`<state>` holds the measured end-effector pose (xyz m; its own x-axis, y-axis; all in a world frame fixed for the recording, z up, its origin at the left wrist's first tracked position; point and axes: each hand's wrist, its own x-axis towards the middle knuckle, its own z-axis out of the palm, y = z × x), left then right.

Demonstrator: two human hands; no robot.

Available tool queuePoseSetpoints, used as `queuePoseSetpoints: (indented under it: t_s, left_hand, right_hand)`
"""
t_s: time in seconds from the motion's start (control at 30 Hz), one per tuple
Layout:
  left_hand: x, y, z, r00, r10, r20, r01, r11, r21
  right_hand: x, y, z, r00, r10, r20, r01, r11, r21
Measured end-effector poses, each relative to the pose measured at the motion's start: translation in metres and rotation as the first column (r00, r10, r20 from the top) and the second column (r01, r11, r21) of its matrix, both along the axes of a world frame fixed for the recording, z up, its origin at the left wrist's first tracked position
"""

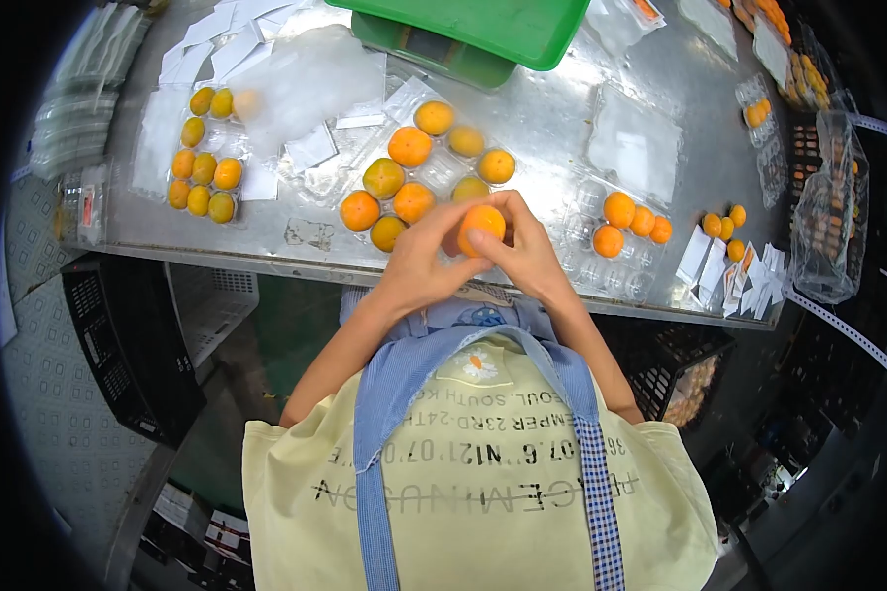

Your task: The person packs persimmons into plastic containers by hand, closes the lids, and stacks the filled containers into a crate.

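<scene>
An orange fruit is held between both hands near the table's front edge. My left hand wraps round its left side, and my right hand presses on it from the right with the thumb across its front. Just beyond the hands lies a clear plastic tray holding several orange and yellow-green fruits. One yellow-green fruit sits right behind the fingertips, partly covered by them.
The metal table carries a green scale at the back, a fruit tray at the left, another at the right, paper slips and stacked clear trays. Black crates stand below.
</scene>
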<state>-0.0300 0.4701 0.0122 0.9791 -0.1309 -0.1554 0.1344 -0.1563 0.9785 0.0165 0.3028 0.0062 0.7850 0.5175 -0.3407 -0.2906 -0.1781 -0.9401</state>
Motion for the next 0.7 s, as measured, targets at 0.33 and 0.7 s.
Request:
queuePoseSetpoints:
  t_s: [0.33, 0.7]
  left_hand:
    - [0.000, 0.000, 0.004, 0.988, -0.047, 0.146, 0.038, 0.997, 0.063]
    - [0.002, 0.003, 0.001, 0.973, -0.021, 0.232, -0.029, 0.978, 0.207]
  right_hand:
    - [0.002, -0.005, -0.012, 0.999, -0.028, -0.034, 0.029, 1.000, 0.011]
    - [-0.001, 0.004, 0.002, 0.990, 0.125, 0.059, -0.106, 0.958, -0.266]
